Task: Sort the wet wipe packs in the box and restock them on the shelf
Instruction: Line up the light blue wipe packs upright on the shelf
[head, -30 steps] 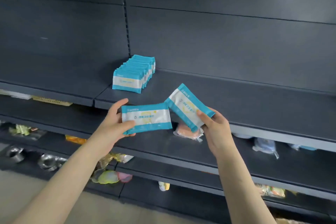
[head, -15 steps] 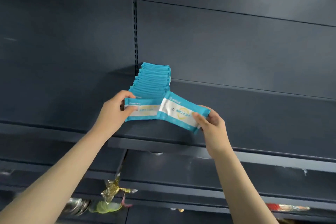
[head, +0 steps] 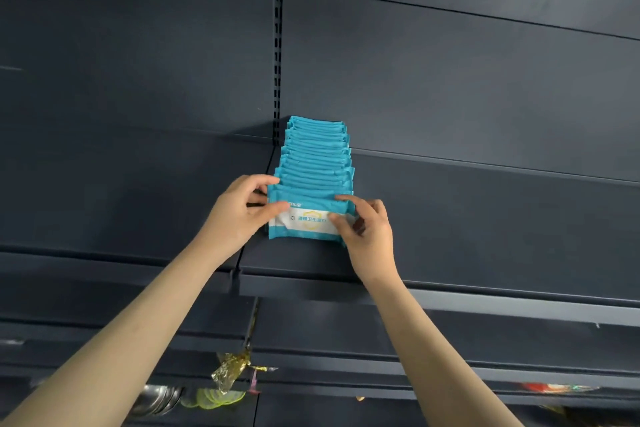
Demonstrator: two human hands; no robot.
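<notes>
Both hands on one item: left hand pinches the left end and right hand the right end of the teal-and-white plastic wet wipe pack. It's centre frame, on its long edge, label facing out. The two-end grip probably keeps it square while it seats against the row of matching teal packs, which runs back toward the slotted black upright. The row stands on the dark grey metal shelf. Can't tell if a second pack hides just behind. Crumpled gold foil wrapper sits lower left.
</notes>
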